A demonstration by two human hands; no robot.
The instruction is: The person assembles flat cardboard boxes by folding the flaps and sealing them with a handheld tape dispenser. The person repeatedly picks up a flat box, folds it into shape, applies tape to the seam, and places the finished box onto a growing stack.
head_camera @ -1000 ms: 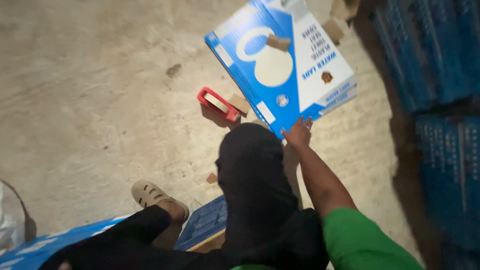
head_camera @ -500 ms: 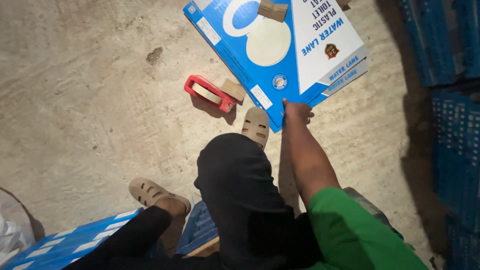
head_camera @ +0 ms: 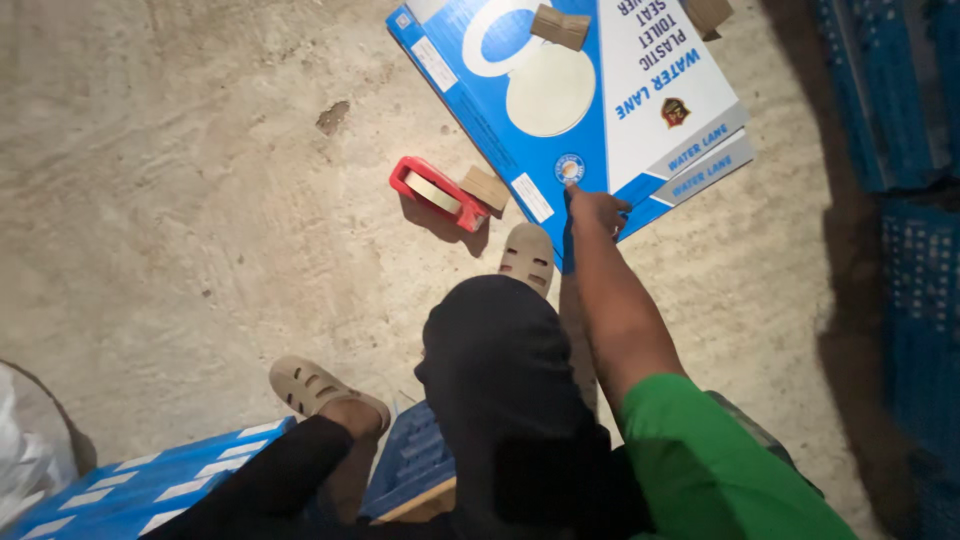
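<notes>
My right hand (head_camera: 597, 210) reaches forward from a green sleeve and grips the near corner of a flat blue and white carton (head_camera: 640, 110) lying on the concrete floor. A second carton of the same kind lies just beneath it. A small brown cardboard piece (head_camera: 560, 27) rests on top of the carton. A red tape dispenser (head_camera: 437, 192) lies on the floor to the left of my hand, with another cardboard scrap (head_camera: 485, 188) against it. My left hand is out of view.
My black-trousered knee (head_camera: 495, 350) and two beige clogs (head_camera: 527, 257) (head_camera: 315, 387) fill the middle. More blue cartons (head_camera: 150, 485) lie at the lower left, and a blue slatted crate (head_camera: 410, 465) sits under me. Stacked blue crates (head_camera: 890, 90) line the right side. A white bag (head_camera: 25, 450) sits at the left edge.
The view has shifted, so the carton and dispenser sit higher in frame and my right clog has come into sight. My right hand stays at the carton's near corner.
</notes>
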